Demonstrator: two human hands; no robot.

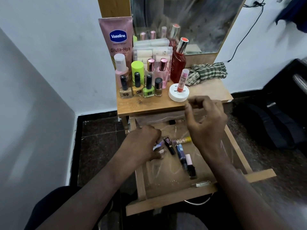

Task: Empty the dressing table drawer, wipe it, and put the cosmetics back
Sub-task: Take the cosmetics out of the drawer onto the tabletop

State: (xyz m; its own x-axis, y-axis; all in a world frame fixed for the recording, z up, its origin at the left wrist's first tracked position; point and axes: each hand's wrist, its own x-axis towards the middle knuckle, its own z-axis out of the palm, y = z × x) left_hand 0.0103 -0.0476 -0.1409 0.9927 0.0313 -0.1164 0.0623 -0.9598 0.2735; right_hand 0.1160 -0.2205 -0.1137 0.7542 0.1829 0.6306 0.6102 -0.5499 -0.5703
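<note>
White-walled corner, small wooden bench (149,105), open wooden drawer (166,176) near. Left hand (142,143) pinches small blurred tubes at drawer's left; right hand (206,120) hovers, loosely curled, empty. Remaining dark glass nail-polish bottle (191,170): light, slippery, fragile; take by cap.

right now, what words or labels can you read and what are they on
"Vaseline" and "Gluta-Hya": pink tube against the wall.
"NAIL" and "ISH", middle hidden: white jar lid.
"12": clear packet.
Nail polish bottles' cap stickers and the tubes in the drawer: too small or blurred.
</note>
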